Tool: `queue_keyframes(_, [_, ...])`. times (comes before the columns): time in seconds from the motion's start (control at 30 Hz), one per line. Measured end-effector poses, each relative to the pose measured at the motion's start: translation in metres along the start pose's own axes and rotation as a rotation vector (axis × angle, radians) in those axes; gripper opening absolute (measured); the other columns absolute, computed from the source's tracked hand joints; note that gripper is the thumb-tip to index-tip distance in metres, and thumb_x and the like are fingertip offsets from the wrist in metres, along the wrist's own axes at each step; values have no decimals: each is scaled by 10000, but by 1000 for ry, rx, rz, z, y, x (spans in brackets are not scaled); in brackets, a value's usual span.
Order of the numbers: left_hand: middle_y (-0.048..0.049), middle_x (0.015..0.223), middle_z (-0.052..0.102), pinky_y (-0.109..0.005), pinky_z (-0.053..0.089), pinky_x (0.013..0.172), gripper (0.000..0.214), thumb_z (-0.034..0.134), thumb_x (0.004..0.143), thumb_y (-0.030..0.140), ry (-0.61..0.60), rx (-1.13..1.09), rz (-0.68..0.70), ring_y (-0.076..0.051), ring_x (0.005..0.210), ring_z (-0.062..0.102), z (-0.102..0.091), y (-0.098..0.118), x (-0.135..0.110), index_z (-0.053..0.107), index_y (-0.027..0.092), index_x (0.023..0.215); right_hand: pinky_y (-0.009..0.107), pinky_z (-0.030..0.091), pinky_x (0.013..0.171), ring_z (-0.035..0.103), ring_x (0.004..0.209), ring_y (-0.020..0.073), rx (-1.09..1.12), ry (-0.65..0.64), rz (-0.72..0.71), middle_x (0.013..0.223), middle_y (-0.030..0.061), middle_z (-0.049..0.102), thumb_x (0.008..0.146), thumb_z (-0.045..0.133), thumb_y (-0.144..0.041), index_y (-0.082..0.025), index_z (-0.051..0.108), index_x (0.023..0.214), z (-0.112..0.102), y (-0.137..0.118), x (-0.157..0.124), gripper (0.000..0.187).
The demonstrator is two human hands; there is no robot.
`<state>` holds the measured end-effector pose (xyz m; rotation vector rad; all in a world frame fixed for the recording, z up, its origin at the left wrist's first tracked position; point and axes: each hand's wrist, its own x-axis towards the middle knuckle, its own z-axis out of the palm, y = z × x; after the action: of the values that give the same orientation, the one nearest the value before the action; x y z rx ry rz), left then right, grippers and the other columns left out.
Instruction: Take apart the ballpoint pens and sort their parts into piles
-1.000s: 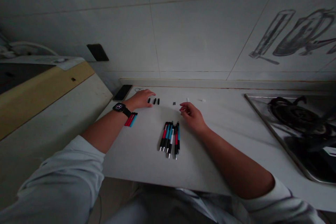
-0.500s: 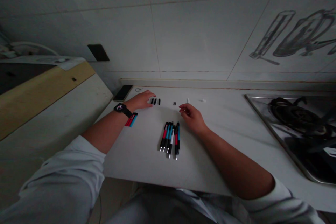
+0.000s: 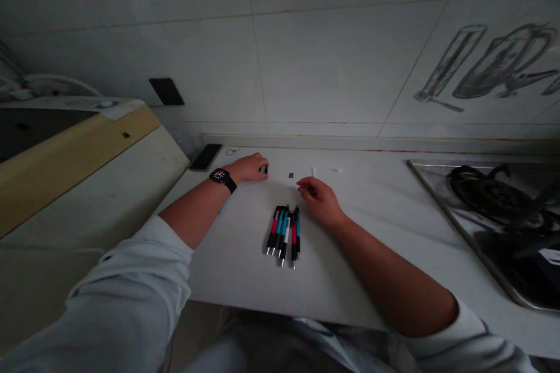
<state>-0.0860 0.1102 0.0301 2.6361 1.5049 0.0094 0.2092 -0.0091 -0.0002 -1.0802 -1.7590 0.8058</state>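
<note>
My left hand (image 3: 252, 168) is curled over small black pen parts (image 3: 263, 169), which show between its thumb and fingers. The black watch (image 3: 222, 177) is on that wrist. My right hand (image 3: 320, 197) rests near the middle of the counter with fingers curled together; whatever they hold, if anything, is hidden. Just below and left of it lie several pens (image 3: 284, 233) in red, blue and white with black grips, side by side, metal tips towards me. Between my hands sits a tiny dark piece (image 3: 291, 175). One blue tube end (image 3: 222, 207) shows beside my left forearm.
Small white pieces (image 3: 340, 171) and a thin white strip (image 3: 314, 171) lie behind my right hand. A phone (image 3: 206, 157) and a small ring (image 3: 231, 152) are at the back left. The gas stove (image 3: 485, 204) stands on the right, a pale cabinet (image 3: 131, 180) on the left.
My left hand has moved right, onto the black pen parts that lay in front of its fingers. Its forearm now covers most of the red and blue tubes. My right hand stays nearly still.
</note>
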Motion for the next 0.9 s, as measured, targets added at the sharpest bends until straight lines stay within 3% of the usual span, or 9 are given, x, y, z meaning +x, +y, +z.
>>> queue_keyframes(0.2, [-129,1167,653,-335,527,914,457,688,773,420,9,-8,30,-258,995,660,-2,-8,0,724,170,1155,349,527,789,658,820,190,1,-12,-14,942,49,719,898,568,-294,-235,692,1067,2,3,-1,218])
queue_keyframes(0.53, [-127,1146,667,-326,536,822,454,674,752,368,28,-37,33,-237,905,659,-4,-15,-4,732,155,1149,339,519,765,654,793,184,-43,-46,-4,913,49,721,910,566,-300,-228,697,1062,1,1,-1,213])
queue_keyframes(0.9, [-107,1083,677,-327,518,877,399,680,749,341,20,-52,65,-232,927,637,1,-18,-1,740,175,1108,305,512,762,652,796,165,-83,-68,-11,931,50,726,915,563,-275,-207,696,1071,1,2,-1,216])
